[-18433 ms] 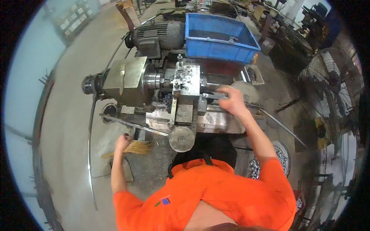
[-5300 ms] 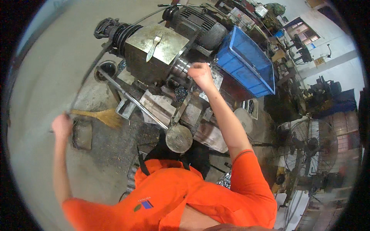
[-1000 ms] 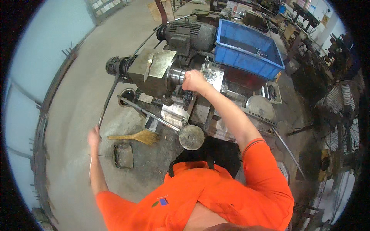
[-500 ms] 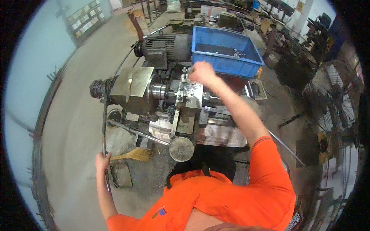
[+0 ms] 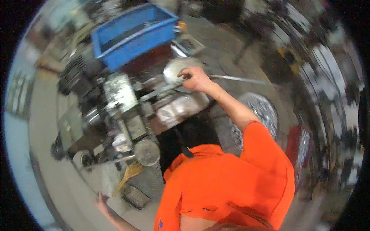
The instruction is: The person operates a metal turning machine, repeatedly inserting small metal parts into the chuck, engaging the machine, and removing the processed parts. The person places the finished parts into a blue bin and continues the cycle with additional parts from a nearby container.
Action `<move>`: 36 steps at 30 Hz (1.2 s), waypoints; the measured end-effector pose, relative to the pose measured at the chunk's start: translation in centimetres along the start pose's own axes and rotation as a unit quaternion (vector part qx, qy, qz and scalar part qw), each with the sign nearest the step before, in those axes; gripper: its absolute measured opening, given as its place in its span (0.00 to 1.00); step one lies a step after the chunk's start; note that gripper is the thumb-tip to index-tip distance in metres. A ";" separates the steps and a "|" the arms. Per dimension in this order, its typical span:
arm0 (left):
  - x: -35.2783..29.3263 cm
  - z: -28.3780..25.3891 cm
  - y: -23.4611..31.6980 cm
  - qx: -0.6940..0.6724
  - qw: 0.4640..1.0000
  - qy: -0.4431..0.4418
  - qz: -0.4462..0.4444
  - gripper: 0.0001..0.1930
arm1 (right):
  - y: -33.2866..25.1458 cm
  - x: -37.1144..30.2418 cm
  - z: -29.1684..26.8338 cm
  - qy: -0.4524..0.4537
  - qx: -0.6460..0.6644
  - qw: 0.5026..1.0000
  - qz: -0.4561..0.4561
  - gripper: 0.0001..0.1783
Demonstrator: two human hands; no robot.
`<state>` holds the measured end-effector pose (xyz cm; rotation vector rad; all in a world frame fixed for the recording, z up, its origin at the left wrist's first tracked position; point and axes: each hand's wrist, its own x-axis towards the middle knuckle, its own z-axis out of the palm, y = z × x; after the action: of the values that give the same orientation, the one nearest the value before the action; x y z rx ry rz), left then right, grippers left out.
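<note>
My right hand [image 5: 195,79] is over a round pale metal disc [image 5: 174,70] at the machine's right end. Its fingers curl loosely, with a gap at the thumb, and I see nothing between them. Low on the left, my left hand [image 5: 102,205] is blurred beside the lower end of a long dark rod [image 5: 83,175]. Whether its fingers still touch the rod cannot be made out. Between the hands stands the metalworking machine, with its bright metal block [image 5: 121,92], boxy housing [image 5: 71,129] and round knob [image 5: 147,153].
A blue plastic bin [image 5: 135,36] stands behind the machine. To my right is a round container of shiny metal pieces [image 5: 260,111], with a red container [image 5: 295,144] beyond it. A straw broom [image 5: 131,173] and a dark pan [image 5: 135,197] lie on the floor at left.
My view has swung to the right, so the machine appears further left and tilted. My right hand has left the metal block for the disc, its fist loosened. My left hand appears lower.
</note>
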<state>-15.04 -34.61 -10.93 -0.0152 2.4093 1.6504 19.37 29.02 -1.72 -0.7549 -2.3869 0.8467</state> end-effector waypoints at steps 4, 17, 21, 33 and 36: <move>3.4 -1.9 -2.5 -0.042 0.994 -0.041 -0.096 0.13 | 8.7 -13.4 -4.5 0.065 -0.051 0.965 0.250 0.22; -1.4 1.3 2.9 0.106 0.993 -0.007 -0.044 0.25 | 25.1 -27.8 -14.0 -0.093 -0.375 0.780 0.492 0.19; -1.9 1.4 3.2 0.118 0.992 -0.014 -0.041 0.19 | 25.7 -26.2 -13.7 -0.088 -0.345 0.771 0.529 0.20; -0.2 -0.8 1.2 0.159 0.987 -0.023 -0.001 0.18 | 29.1 -26.7 -11.9 0.007 -0.386 0.784 0.486 0.16; -4.0 2.4 5.4 0.528 0.841 0.039 0.114 0.18 | 20.3 -24.4 -11.9 0.097 -0.241 0.871 0.417 0.18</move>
<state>-11.43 -30.84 -6.00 0.3938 3.1145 0.1626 50.90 31.55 -13.70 -2.0535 -2.0570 0.3991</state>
